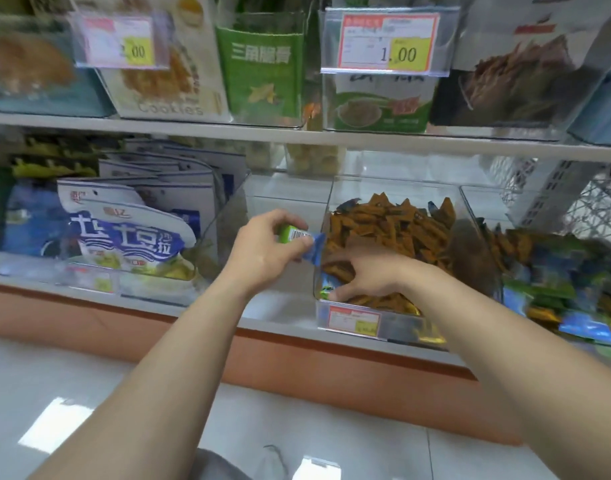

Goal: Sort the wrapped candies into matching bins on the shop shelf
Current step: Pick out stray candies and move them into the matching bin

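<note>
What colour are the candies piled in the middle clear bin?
The candies are orange-brown, seen in the head view.

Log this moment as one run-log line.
phase: sorting | left hand: holds green and blue candies | right hand: in orange-candy bin, fingers at blue-green candy, grip unclear

Motion blur smeared the right hand (pixel 362 275) in the orange-candy bin (pixel 401 322), its grip on the green-blue candy (pixel 328 289) unclear; at 3 o'clock, the mixed candies (pixel 556 271) ran off-frame, blurred.
</note>
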Tool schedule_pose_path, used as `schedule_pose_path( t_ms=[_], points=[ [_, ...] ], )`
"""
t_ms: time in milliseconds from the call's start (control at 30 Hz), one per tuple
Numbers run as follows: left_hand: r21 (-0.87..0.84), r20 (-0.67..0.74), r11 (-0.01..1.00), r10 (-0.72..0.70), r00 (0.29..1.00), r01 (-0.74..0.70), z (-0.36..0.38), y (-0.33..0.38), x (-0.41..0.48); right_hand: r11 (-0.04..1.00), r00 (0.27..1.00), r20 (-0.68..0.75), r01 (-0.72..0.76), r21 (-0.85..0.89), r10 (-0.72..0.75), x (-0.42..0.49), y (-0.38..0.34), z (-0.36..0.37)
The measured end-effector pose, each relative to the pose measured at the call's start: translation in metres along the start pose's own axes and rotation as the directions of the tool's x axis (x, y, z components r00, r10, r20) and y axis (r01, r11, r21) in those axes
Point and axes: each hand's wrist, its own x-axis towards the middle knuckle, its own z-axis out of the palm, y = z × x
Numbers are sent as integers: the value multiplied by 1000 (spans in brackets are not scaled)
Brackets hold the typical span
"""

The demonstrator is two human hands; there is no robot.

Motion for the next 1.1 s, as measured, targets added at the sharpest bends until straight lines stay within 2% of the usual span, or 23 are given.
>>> schedule_pose_path(
  t_ms=[133,300,467,600,733,833,967,1000,1033,1100],
  points=[
    [-12,11,1000,-8,1000,8,1,0,-3,999,1000,-22,19,-51,-20,9,2,5],
    [-80,9,996,-35,999,36,1,3,-5,999,970,-245,13,36,-4,6,3,3],
    [-250,20,963,-102,995,104,2,12,-10,961,921,-365,-35,273,137,-8,4,-12],
    [-360,26,928,-93,995,96,14,22,-11,861,843,-481,45,507,240,-35,11,-37],
    [-449,134,878,-119,984,168,38,39,-13,723,861,-443,140,676,248,-69,15,-40],
    [-372,260,920,-25,965,123,59,48,-18,650,824,-493,217,728,278,-82,16,-32],
    [-230,205,973,27,979,22,65,49,-16,505,827,-433,219,835,358,-87,21,-25],
    [-157,169,988,32,985,-5,59,45,-13,532,828,-430,196,824,360,-87,23,-23],
    [-94,140,995,38,989,-25,53,41,-10,610,846,-427,161,776,320,-89,25,-19],
    [-70,94,997,31,995,-25,45,34,-7,804,932,-340,107,584,123,-93,28,-5]
  ],
)
